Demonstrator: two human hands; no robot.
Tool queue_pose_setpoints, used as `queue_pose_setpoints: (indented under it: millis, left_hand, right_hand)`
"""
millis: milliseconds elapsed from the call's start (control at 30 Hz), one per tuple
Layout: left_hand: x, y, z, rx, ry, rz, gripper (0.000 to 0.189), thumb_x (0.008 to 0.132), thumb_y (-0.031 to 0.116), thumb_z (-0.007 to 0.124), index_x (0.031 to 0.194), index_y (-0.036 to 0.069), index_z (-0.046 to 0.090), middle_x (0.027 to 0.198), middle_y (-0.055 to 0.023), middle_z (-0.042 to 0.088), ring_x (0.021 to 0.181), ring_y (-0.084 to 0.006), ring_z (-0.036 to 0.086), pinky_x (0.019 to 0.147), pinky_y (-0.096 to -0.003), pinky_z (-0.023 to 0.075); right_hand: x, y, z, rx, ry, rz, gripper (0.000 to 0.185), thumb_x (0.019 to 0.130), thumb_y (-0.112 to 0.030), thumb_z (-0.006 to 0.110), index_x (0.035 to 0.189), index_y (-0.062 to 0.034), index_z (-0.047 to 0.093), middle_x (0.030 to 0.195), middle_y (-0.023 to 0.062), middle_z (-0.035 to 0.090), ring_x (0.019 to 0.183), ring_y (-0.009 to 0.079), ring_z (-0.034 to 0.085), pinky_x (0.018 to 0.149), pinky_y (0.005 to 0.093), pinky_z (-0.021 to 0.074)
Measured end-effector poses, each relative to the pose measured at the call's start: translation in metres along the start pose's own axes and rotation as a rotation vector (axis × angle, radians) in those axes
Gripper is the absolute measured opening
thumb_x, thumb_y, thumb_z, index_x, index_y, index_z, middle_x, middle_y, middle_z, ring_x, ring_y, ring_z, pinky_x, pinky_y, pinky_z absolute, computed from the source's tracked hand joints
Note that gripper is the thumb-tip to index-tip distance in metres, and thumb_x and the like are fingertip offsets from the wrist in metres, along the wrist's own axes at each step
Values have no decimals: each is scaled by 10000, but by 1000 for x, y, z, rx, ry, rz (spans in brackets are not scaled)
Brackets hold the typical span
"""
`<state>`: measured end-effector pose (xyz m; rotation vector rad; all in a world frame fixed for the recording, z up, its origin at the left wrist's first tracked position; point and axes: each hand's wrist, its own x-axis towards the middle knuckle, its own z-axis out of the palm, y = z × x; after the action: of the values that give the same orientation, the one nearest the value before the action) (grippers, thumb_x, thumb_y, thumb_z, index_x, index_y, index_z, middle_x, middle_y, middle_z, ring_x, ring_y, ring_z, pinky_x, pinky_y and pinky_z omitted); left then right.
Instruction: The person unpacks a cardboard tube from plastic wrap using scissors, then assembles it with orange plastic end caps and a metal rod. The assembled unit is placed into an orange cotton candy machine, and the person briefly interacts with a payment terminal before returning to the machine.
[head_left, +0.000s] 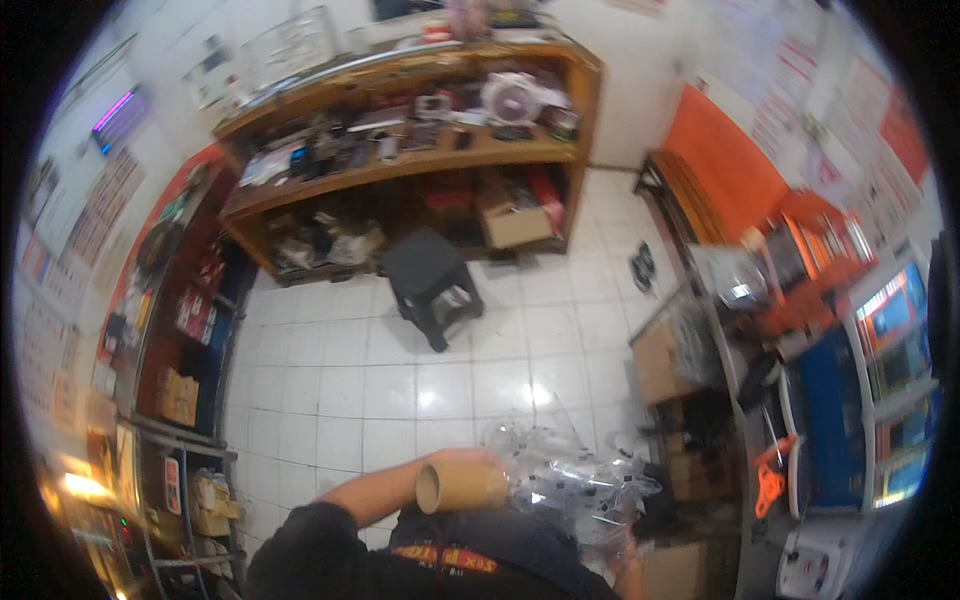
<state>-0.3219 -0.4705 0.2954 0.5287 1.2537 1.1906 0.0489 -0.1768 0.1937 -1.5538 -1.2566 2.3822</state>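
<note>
In front of my dark shirt lies a hollow brown cardboard tube (465, 486), its near-round opening facing left. My left hand (480, 454) reaches across to the tube's far side, at the edge of crumpled clear plastic wrapping (570, 476); its fingers are hidden and blurred. The wrapping spreads to the right from the tube and carries small dark marks. At its lower right edge, my right hand (624, 551) grips the plastic, partly covered by it.
A black plastic stool (427, 270) stands on the white tiled floor (442, 390). Beyond is a cluttered wooden counter with shelves (405, 169). A cardboard box (660, 364) and a table holding an orange-handled tool (769, 480) are at right. Shelving (187, 375) lines the left.
</note>
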Motion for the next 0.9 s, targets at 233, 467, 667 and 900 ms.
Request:
queue_pose_setpoints:
  millis: [233, 467, 667, 900]
  left_hand:
    - [-196, -72, -81, -273, 433, 176, 173, 1007, 129, 577, 1143, 57, 656, 1108, -84, 684, 993, -163, 675, 836, -312, 560]
    - [-297, -71, -124, 851, 899, 466, 203, 1015, 149, 568, 1187, 57, 625, 1104, -83, 677, 1009, -181, 676, 827, -337, 570]
    - [-373, -80, -205, -563, 840, 690, 286, 1041, 207, 533, 1277, 54, 587, 1168, -94, 664, 1051, -219, 667, 886, -382, 575]
    - [-455, -71, -400, -1144, 585, 471, 385, 1058, 318, 496, 1320, 47, 572, 1121, -118, 685, 976, -258, 698, 846, -406, 597]
  right_hand:
    - [52, 6, 361, -705, -791, 160, 619, 903, -235, 731, 1461, -94, 503, 1264, 72, 622, 1102, 217, 582, 916, 365, 507]
    - [27, 33, 594, -917, -1148, 198, 633, 874, -185, 743, 1451, -69, 509, 1257, 73, 631, 1116, 210, 583, 923, 369, 507]
    - [41, 61, 725, -912, -1225, 286, 646, 849, -142, 753, 1443, -49, 514, 1251, 74, 639, 1127, 203, 583, 928, 373, 508]
    - [92, 72, 969, -857, -1412, 273, 667, 790, -65, 767, 1411, 3, 535, 1267, 85, 644, 1144, 194, 590, 949, 381, 506]
